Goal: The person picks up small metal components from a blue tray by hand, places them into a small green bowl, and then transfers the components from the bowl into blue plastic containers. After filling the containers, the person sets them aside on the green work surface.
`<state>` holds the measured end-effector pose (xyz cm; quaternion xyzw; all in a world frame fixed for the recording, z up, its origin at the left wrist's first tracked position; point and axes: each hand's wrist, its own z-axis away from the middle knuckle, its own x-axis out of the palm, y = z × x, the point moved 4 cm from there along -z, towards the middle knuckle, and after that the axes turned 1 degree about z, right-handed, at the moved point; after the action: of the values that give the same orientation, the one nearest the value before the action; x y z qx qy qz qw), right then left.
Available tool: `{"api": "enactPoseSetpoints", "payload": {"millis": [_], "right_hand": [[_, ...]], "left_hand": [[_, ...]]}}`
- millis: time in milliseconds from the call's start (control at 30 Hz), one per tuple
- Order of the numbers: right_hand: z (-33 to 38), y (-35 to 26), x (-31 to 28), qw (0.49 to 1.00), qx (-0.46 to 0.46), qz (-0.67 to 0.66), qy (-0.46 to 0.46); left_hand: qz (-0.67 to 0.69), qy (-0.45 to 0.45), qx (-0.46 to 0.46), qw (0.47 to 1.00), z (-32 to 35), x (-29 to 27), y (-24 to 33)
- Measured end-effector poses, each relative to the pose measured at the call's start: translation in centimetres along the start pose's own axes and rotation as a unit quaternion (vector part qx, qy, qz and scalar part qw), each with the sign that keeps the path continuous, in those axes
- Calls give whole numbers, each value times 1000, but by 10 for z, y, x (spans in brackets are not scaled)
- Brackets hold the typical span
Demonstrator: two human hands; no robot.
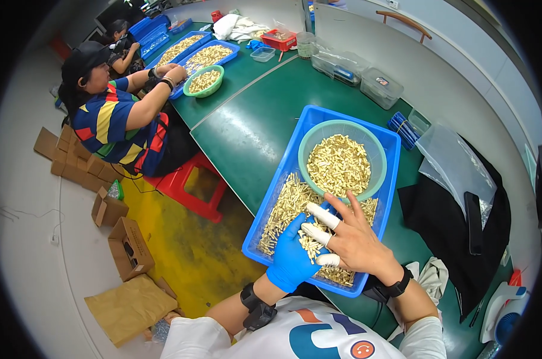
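Note:
My left hand (292, 261), in a blue glove, is cupped around a small heap of brass-coloured metal pins (310, 246). Over that palm reaches my right hand (361, 245), with white finger cots on the thumb and two fingers. Its fingers are stretched and apart, the capped tips close to the pins; whether one is pinched there I cannot tell. Both hands are above a blue plastic tray (264, 206) strewn with the same pins. Inside the tray's far part sits a pale green round basket (375, 157), heaped with more of them.
A co-worker (124, 113) on a red stool (190, 186) handles pins at the left, beside a green bowl (218, 87) and blue trays. Right of my tray lie black cloth (492, 221) and a plastic bag (453, 158). Clear boxes (381, 88) stand along the partition; cartons (129, 248) are on the floor.

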<state>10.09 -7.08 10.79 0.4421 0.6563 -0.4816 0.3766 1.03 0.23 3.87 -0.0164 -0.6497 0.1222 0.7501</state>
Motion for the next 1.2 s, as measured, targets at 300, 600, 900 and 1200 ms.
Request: {"api": "enactPoseSetpoints", "payload": {"millis": [300, 600, 900, 1200], "right_hand": [[6, 12, 0, 998, -16, -40, 50], [1, 2, -1, 999, -33, -24, 18], [5, 12, 3, 998, 17, -21, 57], [8, 15, 1, 994, 35, -24, 103]], "left_hand": [[-7, -42, 57, 997, 4, 4, 7], [-59, 28, 88, 994, 0, 7, 5], [-80, -59, 103, 990, 5, 12, 5], [-196, 34, 157, 967, 9, 7, 10]]}}
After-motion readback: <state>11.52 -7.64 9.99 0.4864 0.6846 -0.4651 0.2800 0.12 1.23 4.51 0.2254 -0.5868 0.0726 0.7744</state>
